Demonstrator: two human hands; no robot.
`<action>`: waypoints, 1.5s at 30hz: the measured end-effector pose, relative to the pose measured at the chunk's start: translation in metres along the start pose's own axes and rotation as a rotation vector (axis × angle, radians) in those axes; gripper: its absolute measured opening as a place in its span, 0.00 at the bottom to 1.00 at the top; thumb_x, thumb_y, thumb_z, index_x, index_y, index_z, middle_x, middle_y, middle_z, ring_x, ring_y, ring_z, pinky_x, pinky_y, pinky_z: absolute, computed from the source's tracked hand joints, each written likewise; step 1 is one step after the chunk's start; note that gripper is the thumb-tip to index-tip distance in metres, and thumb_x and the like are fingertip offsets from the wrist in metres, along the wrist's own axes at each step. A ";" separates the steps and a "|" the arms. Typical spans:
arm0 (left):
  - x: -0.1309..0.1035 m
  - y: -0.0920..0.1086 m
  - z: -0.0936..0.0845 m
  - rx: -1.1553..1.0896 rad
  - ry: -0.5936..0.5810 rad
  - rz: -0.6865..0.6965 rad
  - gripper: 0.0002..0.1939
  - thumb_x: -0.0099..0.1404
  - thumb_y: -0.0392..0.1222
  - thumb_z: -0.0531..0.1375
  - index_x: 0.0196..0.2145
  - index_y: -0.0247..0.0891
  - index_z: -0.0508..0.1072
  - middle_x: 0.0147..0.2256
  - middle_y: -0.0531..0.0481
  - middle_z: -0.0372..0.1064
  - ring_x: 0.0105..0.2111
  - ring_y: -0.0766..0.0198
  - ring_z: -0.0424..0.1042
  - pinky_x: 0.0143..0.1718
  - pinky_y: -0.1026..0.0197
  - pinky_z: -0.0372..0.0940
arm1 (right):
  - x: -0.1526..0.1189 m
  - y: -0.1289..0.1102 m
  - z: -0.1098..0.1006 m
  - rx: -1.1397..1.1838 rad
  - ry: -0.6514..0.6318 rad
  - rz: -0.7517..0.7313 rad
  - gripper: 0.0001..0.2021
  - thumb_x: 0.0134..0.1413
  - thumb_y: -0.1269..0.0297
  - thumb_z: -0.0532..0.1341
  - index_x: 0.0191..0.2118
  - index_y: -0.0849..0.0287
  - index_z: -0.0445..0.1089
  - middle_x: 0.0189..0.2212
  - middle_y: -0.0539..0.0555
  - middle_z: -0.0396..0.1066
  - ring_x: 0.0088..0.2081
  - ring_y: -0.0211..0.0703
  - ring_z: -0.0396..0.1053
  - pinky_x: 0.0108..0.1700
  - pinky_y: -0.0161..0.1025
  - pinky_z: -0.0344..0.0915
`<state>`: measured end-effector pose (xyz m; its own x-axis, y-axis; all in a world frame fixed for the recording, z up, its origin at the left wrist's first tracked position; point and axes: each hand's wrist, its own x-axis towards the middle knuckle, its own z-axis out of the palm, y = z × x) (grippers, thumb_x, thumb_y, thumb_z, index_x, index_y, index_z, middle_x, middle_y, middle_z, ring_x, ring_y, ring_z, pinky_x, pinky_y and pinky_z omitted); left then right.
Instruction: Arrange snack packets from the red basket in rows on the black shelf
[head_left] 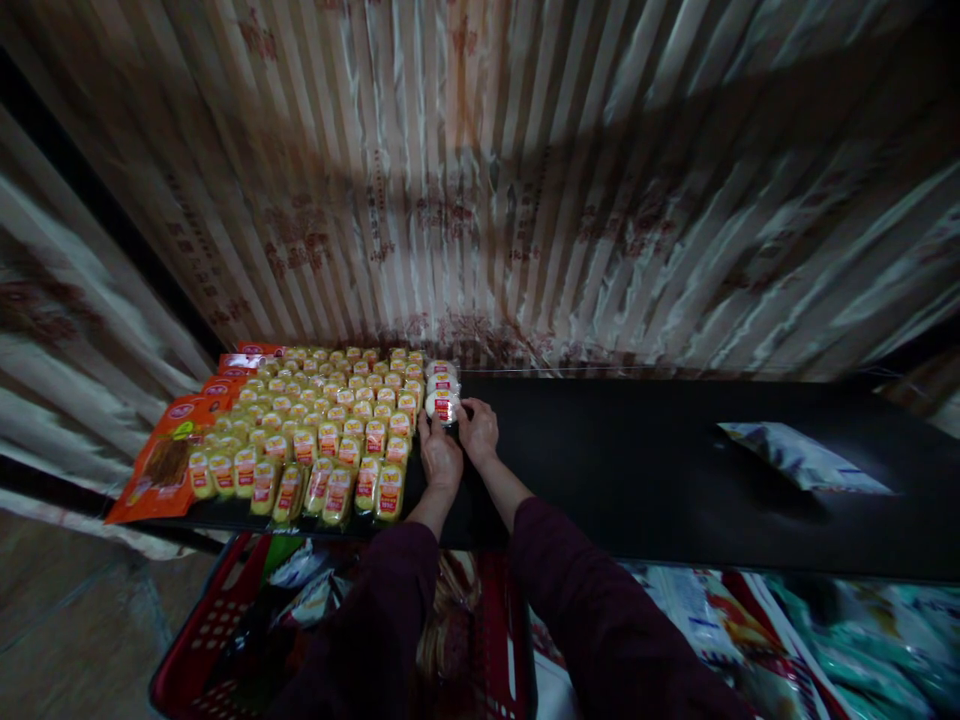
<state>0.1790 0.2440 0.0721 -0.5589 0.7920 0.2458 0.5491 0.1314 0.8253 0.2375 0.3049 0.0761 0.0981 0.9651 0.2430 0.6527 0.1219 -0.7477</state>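
A white, round snack in a clear wrapper with a red label [443,405] stands at the front of a short row of similar white packets [442,370]. My left hand [441,455] has its fingers on the lower left of this front packet. From the right, my right hand [478,428] presses its curled fingers against the packet's side. Directly left of the hands are many rows of yellow wrapped snack cakes [328,440] with red and white labels. Orange snack bags [169,455] lie at the far left end.
All of these sit on a black shelf [600,460]. A silvery bag [802,455] lies on its right part. Below the front edge are a red basket [510,640] with packaged goods and several more bags [720,620]. Striped, printed sheeting [480,200] hangs behind.
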 end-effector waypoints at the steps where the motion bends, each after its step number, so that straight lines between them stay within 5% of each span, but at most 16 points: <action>1: 0.000 0.000 0.000 0.009 0.007 0.009 0.28 0.58 0.25 0.50 0.57 0.33 0.66 0.61 0.36 0.54 0.57 0.55 0.63 0.57 0.57 0.61 | 0.002 0.001 0.000 0.015 0.004 -0.002 0.15 0.56 0.61 0.54 0.44 0.63 0.72 0.46 0.62 0.70 0.48 0.48 0.65 0.53 0.43 0.59; 11: -0.001 -0.005 0.005 0.030 0.046 0.064 0.23 0.63 0.28 0.48 0.55 0.33 0.67 0.58 0.39 0.56 0.60 0.55 0.57 0.61 0.55 0.56 | 0.021 -0.002 0.002 0.137 -0.110 0.049 0.25 0.64 0.61 0.41 0.57 0.68 0.63 0.55 0.63 0.66 0.57 0.45 0.62 0.60 0.41 0.53; 21: 0.000 -0.007 0.008 -0.012 0.032 0.071 0.24 0.63 0.28 0.48 0.56 0.34 0.65 0.58 0.38 0.54 0.56 0.57 0.62 0.59 0.57 0.58 | 0.015 -0.015 -0.005 -0.002 -0.176 0.026 0.24 0.65 0.60 0.40 0.57 0.62 0.64 0.53 0.59 0.69 0.54 0.45 0.64 0.59 0.40 0.54; 32: 0.005 -0.010 0.015 0.043 0.026 0.064 0.22 0.66 0.33 0.47 0.56 0.36 0.64 0.60 0.40 0.55 0.60 0.56 0.56 0.60 0.53 0.56 | 0.011 -0.014 0.004 -0.093 -0.126 -0.048 0.21 0.61 0.64 0.50 0.57 0.61 0.64 0.53 0.58 0.68 0.55 0.46 0.62 0.57 0.39 0.56; 45: 0.005 -0.001 0.005 0.189 -0.086 0.102 0.25 0.65 0.32 0.49 0.59 0.38 0.62 0.62 0.42 0.54 0.53 0.55 0.64 0.54 0.52 0.61 | 0.011 -0.008 0.007 -0.034 -0.055 -0.026 0.20 0.57 0.62 0.54 0.55 0.61 0.65 0.49 0.59 0.71 0.50 0.47 0.65 0.53 0.41 0.60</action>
<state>0.1787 0.2504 0.0700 -0.4440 0.8538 0.2720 0.7111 0.1510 0.6867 0.2276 0.3159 0.0802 0.0407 0.9730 0.2270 0.6796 0.1396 -0.7202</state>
